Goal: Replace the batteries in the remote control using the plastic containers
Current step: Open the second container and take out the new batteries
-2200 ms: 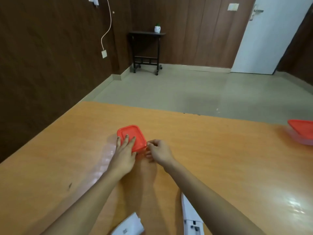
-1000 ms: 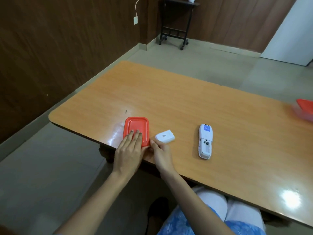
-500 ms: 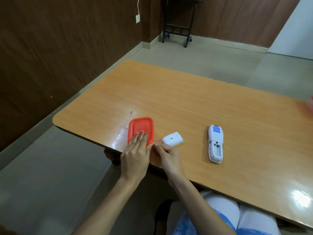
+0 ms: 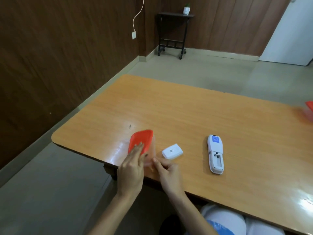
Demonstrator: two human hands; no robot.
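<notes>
A: Can you see what is inside the clear container point(image 4: 149, 155)?

B: No. Your left hand point(image 4: 131, 168) and right hand point(image 4: 166, 168) are blurred there, and the red lid point(image 4: 141, 141) hides the inside.

A: And the second container point(image 4: 309, 110) at the far right?

B: The frame edge cuts it off, and it is blurred. The label on the battery cover point(image 4: 172, 151) is too small for you to read.

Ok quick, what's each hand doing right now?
Left hand: holding the red lid, tilting it up off the clear container.
Right hand: fingers pinching the container's near edge.
</notes>
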